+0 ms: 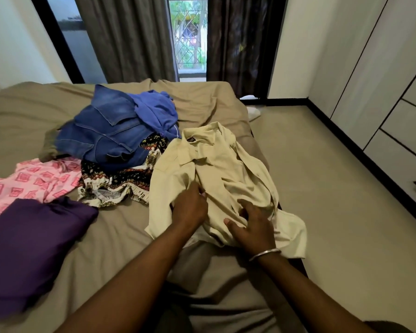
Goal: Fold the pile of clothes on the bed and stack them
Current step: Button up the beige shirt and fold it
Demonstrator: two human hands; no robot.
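cream shirt [216, 179]: rumpled, near right bed [22, 116] edge | left hand [190, 207]: pinching its cloth, fingertips hidden | right hand [252, 224]: grasping a fold | pile [115, 140]: denim, prints, partly overlapped

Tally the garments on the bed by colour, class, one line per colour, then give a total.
Cream: 1, shirt
Blue: 2, denim jacket, blue top
Pink: 1
Purple: 1
Black patterned: 1
Olive: 1
Total: 7
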